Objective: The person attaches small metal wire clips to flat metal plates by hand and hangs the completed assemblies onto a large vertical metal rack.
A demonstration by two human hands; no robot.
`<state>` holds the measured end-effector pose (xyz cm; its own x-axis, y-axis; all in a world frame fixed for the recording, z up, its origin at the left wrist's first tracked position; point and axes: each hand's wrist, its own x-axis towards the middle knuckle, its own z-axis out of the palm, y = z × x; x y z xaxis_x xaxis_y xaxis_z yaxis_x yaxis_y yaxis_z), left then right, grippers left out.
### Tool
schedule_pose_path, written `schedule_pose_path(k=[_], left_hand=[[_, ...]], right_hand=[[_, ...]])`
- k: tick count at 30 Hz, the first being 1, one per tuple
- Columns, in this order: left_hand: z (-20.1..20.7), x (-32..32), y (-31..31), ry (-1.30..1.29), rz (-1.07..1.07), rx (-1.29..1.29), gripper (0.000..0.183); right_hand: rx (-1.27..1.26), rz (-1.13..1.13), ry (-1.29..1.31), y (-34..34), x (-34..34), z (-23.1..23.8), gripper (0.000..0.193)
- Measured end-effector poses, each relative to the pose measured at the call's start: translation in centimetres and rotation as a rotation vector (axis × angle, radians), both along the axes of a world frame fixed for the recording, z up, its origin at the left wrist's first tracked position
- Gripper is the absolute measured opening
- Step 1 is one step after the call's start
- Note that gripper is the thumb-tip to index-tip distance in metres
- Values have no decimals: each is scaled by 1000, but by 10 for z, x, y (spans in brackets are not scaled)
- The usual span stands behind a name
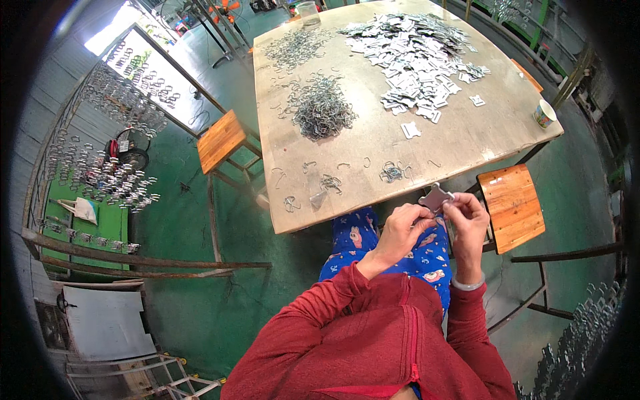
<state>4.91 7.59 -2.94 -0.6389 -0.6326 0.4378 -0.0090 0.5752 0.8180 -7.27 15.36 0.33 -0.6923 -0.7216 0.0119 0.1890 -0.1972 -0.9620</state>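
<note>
Just past the table's near edge, above my lap, I hold a flat grey metal plate (435, 198) with notched corners. My right hand (469, 223) pinches its right side between thumb and fingers. My left hand (403, 231) is closed in a pinch at the plate's lower edge; what sits between those fingertips is too small to make out. On the table lie a big heap of similar plates (417, 60) and a dense pile of bent wire hooks (325, 110). Small clusters of hooks (391, 173) lie nearest my hands.
A paper cup (544, 114) stands at the right corner of the table (373, 150), and a clear container (308, 13) at its far edge. Wooden stools (511, 207) flank the table. Racks hung with metal parts (127, 180) stand left, with more hanging parts (580, 347) lower right.
</note>
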Motion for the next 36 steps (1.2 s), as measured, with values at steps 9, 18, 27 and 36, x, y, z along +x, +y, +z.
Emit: schedule_pose_path(k=[9,18,27,36], left_hand=[[-18,6,-72,34,189,-17,18],[-61,-39,-302,-677,454,-650,13],[-71,-42,-299,-741,327,-702,10],[-30,-44,-227,-158,286,-26,11]], right_hand=[[-13,-71,93,-4,2,-2,13],[70,-47,118,-15,-10,-12,11],[82,5,59,-24,-26,-9,13],[189,18,69,-25,-32,-21,12]])
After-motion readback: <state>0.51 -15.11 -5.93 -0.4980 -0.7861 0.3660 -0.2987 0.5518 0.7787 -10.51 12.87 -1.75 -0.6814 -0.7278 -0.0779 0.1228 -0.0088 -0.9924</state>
